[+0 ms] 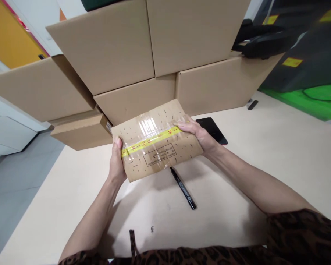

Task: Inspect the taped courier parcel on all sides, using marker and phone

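**Both hands gripping a flat, rectangular brown cardboard box banded with glossy yellow tape**

Left hand is clamping the box's left end, thumb pressing on the printed face, fingers mostly disappearing behind. Right hand is closing around the opposite end, thumb reaching in by the tape; can't tell how its hidden fingers are spreading. Box is sitting between both hands, tilting its printed face toward the wearer. Holding well probably means matching pressure at both ends, supporting from underneath, not denting the thin-looking panel. Slim black cylindrical marker pen is lying between the forearms, just below the box's near edge; contact unclear. Flat black rectangular phone-like slab is lying just beyond right hand; large brown cardboard cartons are standing beyond both.
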{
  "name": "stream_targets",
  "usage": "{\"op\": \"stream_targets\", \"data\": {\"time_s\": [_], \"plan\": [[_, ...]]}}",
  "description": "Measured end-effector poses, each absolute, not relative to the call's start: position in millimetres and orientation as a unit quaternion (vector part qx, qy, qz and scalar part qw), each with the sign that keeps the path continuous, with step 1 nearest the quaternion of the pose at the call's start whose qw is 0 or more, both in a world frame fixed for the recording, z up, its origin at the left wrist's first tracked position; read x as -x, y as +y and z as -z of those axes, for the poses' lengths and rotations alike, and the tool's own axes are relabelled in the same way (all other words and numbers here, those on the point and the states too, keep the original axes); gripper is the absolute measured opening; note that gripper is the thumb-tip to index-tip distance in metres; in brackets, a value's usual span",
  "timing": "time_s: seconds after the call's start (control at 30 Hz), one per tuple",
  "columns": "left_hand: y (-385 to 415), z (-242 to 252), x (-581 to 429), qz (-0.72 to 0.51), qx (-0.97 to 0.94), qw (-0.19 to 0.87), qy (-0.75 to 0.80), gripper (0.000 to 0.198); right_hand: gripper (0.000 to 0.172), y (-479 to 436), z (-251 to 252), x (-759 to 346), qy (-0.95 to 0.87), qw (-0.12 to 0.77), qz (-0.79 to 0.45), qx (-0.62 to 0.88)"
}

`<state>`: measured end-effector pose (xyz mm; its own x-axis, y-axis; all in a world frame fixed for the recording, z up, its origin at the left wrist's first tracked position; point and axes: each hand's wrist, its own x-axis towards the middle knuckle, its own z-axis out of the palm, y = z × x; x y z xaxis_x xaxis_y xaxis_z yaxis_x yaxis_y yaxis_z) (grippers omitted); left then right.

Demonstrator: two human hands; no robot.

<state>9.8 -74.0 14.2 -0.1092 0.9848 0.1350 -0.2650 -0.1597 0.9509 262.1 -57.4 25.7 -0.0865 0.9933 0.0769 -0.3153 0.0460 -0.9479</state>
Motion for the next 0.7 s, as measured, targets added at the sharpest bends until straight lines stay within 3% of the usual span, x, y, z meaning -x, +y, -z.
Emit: {"op": "stream_targets", "data": {"time_s": [0.1, 0.2, 0.33, 0.47, 0.6, 0.7], "plan": [[-73, -14, 4, -0.6, -0.562, 0.38, 0.424, 0.093, 0.05, -58, -28, -256, -0.405, 0.557, -0.617, 0.382], [-74, -18, 20, -0.516, -0.689, 0.242, 0.447, 0.096, 0.043, -57, -28, -255, -0.39, 0.552, -0.625, 0.391], [-74, -19, 26, -0.413, -0.783, 0.061, 0.461, 0.088, 0.058, -57, -28, -252, -0.44, 0.582, -0.566, 0.385], [-81, -4, 2, -0.368, -0.811, -0.073, 0.45, 0.111, 0.078, -52, -25, -236, -0.551, 0.59, -0.462, 0.367], [-95, 6, -23, -0.335, -0.854, -0.149, 0.37, 0.116, 0.097, -48, -23, -213, -0.591, 0.575, -0.429, 0.37], [-103, 0, -27, -0.301, -0.884, -0.158, 0.32, 0.112, 0.092, -51, -23, -204, -0.547, 0.582, -0.482, 0.359]]}}
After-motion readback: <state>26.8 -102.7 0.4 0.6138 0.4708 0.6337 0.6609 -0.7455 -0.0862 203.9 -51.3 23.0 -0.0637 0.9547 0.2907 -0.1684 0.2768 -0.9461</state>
